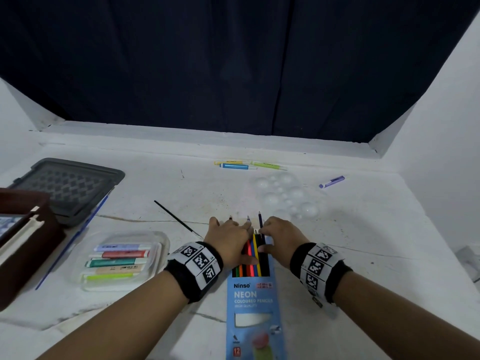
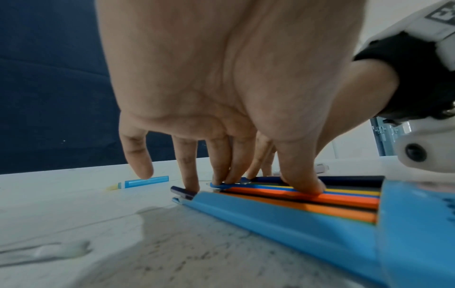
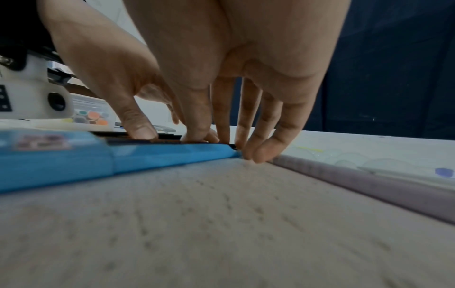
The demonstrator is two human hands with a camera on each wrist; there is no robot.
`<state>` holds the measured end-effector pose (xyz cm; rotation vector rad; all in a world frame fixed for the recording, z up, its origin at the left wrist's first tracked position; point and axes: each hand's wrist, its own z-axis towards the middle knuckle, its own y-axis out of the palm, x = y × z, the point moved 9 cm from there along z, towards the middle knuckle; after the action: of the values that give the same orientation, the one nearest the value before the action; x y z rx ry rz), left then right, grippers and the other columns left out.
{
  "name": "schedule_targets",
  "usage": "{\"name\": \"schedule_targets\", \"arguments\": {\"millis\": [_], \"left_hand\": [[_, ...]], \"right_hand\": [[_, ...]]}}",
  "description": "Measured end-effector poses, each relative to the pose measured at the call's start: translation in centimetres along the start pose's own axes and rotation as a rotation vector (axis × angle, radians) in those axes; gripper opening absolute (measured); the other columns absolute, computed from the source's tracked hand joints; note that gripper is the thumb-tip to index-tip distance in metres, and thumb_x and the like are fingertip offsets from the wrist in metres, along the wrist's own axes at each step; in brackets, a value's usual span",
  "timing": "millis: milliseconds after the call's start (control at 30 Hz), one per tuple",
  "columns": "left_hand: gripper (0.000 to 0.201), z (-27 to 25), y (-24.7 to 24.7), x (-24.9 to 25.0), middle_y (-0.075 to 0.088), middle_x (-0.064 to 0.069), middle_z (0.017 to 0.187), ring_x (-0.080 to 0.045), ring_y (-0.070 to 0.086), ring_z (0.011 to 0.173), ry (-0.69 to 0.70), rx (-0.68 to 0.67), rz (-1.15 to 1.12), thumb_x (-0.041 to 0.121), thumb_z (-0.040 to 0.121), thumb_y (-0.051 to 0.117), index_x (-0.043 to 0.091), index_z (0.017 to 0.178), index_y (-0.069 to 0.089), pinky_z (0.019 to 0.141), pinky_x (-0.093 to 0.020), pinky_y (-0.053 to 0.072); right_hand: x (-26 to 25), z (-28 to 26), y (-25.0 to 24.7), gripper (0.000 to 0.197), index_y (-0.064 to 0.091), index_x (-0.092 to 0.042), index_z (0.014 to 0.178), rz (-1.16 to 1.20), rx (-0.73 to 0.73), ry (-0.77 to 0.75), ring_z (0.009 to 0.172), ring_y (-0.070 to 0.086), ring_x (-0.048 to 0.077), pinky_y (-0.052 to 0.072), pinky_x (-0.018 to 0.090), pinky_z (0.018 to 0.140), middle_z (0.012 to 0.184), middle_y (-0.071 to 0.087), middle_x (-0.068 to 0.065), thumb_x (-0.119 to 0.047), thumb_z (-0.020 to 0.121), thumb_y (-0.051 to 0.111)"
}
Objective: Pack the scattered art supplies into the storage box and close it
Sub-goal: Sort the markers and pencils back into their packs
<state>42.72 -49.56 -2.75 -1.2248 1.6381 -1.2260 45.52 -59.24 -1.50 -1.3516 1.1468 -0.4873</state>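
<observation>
Left hand (image 1: 228,237) and right hand (image 1: 279,236), fingers extended, press coloured pencils (image 1: 253,252) at the pencil box (image 1: 253,307) mouth; nothing gripped.

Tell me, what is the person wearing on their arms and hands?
Both hands are bare, with no gloves or sleeves. The left hand and the right hand each have a thick black wristband wrapped with a white strip printed with black-and-white square codes. Under each wrist sits a small white camera mount with a round dark lens.
</observation>
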Motion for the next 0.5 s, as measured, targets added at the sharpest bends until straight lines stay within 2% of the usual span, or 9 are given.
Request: {"name": "schedule_targets", "arguments": {"millis": [133,233,333,433,500], "left_hand": [[0.077,-0.2,0.2,-0.3,0.048,0.007,0.143,-0.02,0.046,0.127,0.001,-0.027,0.004,0.077,0.082,0.05,0.024,0.138,0.042,0.098,-0.053,0.031],[0.079,-0.3,0.1,-0.5,0.05,0.006,0.14,-0.02,0.046,0.127,0.005,-0.049,-0.012,0.078,0.082,0.049,0.024,0.14,0.042,0.101,-0.054,0.03],[0.086,-0.5,0.2,-0.5,0.049,0.005,0.141,-0.019,0.043,0.13,0.011,-0.055,-0.056,0.077,0.082,0.051,0.022,0.146,0.035,0.105,-0.055,0.028],[0.09,-0.7,0.3,-0.5,0.034,0.006,0.156,-0.018,0.033,0.141,0.01,-0.064,-0.114,0.074,0.084,0.053,0.023,0.153,0.025,0.11,-0.057,0.024],[0.089,-0.8,0.3,-0.3,0.031,0.005,0.158,-0.018,0.032,0.142,0.011,-0.071,-0.137,0.071,0.084,0.055,0.023,0.153,0.026,0.11,-0.058,0.023]], "right_hand": [[-0.5,-1.3,0.7,0.04,0.059,-0.015,0.126,-0.094,-0.042,-0.031,0.122,0.048,0.021,0.044,0.035,0.098,0.134,0.049,0.001,-0.038,0.094,0.057],[-0.5,-1.8,0.8,0.042,0.053,-0.018,0.134,-0.146,-0.058,-0.047,0.128,0.044,0.023,0.042,0.039,0.102,0.141,0.047,0.001,-0.04,0.097,0.05],[-0.2,-1.5,0.9,0.042,0.056,-0.019,0.131,-0.118,-0.086,-0.051,0.125,0.048,0.022,0.044,0.038,0.1,0.134,0.052,-0.001,-0.041,0.095,0.055],[-0.2,-1.0,0.5,0.041,0.06,-0.016,0.123,-0.114,-0.083,-0.047,0.115,0.054,0.02,0.047,0.036,0.093,0.125,0.056,0.001,-0.04,0.09,0.064],[-0.2,-0.4,0.4,0.046,0.058,-0.013,0.123,-0.119,-0.094,-0.041,0.113,0.054,0.022,0.048,0.036,0.092,0.125,0.054,0.002,-0.039,0.087,0.068]]}}
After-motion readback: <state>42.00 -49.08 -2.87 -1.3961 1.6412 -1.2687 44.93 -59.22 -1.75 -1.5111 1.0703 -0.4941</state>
